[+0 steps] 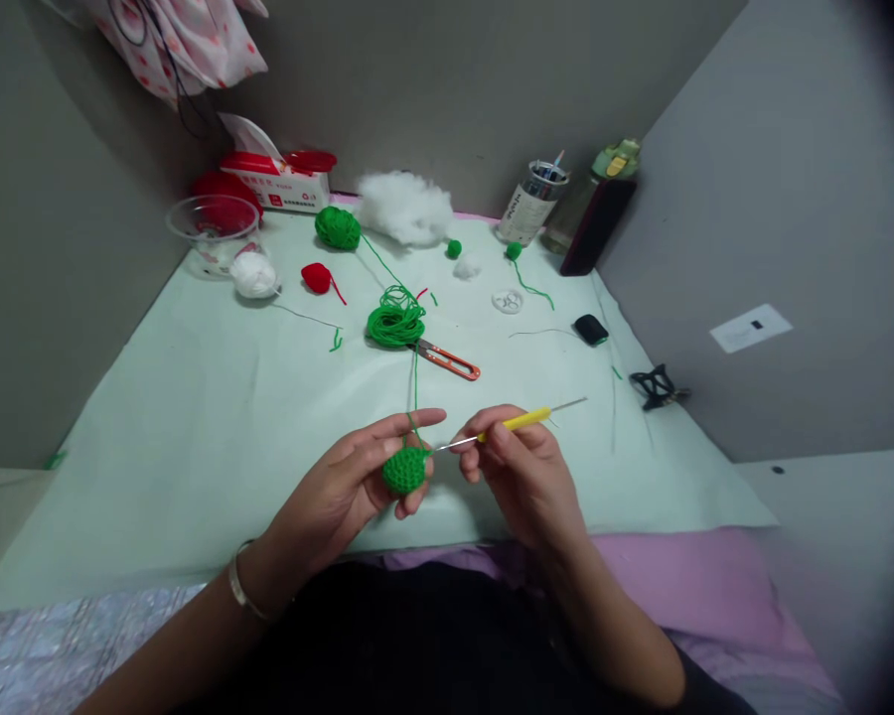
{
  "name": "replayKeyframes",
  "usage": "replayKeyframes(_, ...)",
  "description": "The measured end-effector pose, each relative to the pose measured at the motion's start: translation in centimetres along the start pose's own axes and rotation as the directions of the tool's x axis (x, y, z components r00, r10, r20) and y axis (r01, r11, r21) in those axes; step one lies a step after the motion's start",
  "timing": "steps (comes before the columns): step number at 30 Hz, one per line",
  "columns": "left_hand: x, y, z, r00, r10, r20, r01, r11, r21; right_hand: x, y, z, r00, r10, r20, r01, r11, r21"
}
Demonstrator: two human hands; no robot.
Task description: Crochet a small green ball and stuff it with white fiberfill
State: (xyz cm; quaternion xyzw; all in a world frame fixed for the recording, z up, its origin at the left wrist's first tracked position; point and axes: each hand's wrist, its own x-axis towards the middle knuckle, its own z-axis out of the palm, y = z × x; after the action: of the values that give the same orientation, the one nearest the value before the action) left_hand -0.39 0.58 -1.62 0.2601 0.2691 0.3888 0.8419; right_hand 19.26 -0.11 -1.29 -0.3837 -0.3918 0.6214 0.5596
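My left hand grips a small round green crochet piece between thumb and fingers, its index finger stretched out with green yarn running over it. In my right hand is a crochet hook with a yellow handle, held like a pen. The hook's metal tip meets the right upper edge of the crochet piece. From there the working yarn leads up to a loose heap of green yarn. Thread snips with orange handles lie beside that heap, partly under it.
Behind are a green yarn ball, white stuffing, a red ball, a white yarn ball and a plastic tub. A tissue box, a pen can, a bottle and a phone stand near the walls.
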Motion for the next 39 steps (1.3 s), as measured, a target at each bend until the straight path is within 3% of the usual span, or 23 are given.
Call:
replayKeyframes(10,0.1,0.0,0.2,1.000,-0.030,-0.009,0.029,0.998,-0.060,-0.1,0.3,-0.1,0.999,-0.033,0.042,0.031,0.998,0.058)
replayKeyframes(19,0.0,-0.2,0.7,0.997,-0.054,0.053,0.056,0.998,-0.021,-0.3,0.4,0.2,0.985,-0.166,0.052,0.165,0.986,0.028)
replayKeyframes(26,0.2,0.1,0.5,0.999,-0.026,0.024,0.026,1.000,0.001,-0.3,-0.1,0.0,0.995,-0.096,0.031,0.095,0.994,0.054)
replayKeyframes(30,-0.1,-0.1,0.3,0.999,0.038,-0.014,-0.037,0.993,0.115,-0.4,0.0,0.1,0.997,-0.028,0.066,0.021,0.995,0.102)
replayKeyframes(32,-0.3,-0.3,0.1,0.995,0.095,-0.012,-0.091,0.976,0.198,-0.5,0.3,0.2,0.992,-0.086,0.095,0.077,0.993,0.092)
replayKeyframes(35,-0.2,-0.5,-0.1,0.987,0.151,0.058,-0.160,0.960,0.228,-0.7,0.8,0.3,0.956,-0.276,0.104,0.280,0.960,-0.029)
replayKeyframes(39,-0.2,-0.5,-0.1,0.987,0.160,0.034,-0.163,0.962,0.221,-1.0,0.9,0.4,0.865,-0.463,0.193,0.502,0.801,-0.326)
